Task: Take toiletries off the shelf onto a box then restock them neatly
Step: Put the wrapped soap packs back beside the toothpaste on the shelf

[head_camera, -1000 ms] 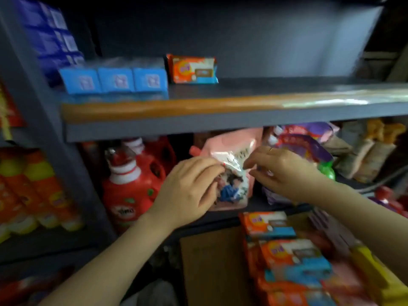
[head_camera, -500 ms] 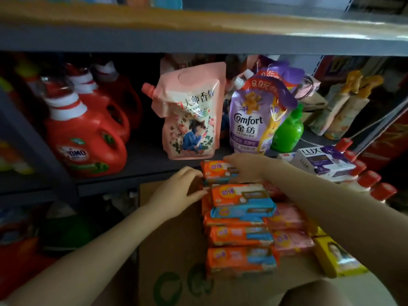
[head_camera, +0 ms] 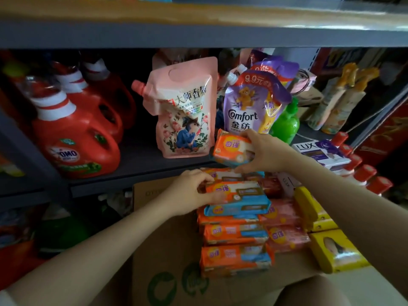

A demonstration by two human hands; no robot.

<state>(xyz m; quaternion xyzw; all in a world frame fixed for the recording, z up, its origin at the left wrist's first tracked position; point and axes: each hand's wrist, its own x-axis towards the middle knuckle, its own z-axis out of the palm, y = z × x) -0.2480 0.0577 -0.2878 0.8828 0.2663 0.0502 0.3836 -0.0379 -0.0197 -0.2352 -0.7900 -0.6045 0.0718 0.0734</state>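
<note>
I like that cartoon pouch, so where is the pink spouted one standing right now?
The pink spouted refill pouch stands upright mid-shelf in the head view, between the red detergent jugs on its left and the purple Comfort pouch on its right.

Glossy film and plastic over matt card and painted metal

I saw the soap packs (head_camera: 236,236) wrapped in shiny, crinkled film on the plain matt cardboard box (head_camera: 163,250). The pink pouch (head_camera: 183,111) and purple pouch (head_camera: 249,107) looked like smooth, glossy plastic, the red jugs (head_camera: 72,138) hard shiny plastic. The shelf (head_camera: 136,164) seemed grey painted metal, dull, its upper edge strip (head_camera: 198,14) glossy.
</note>
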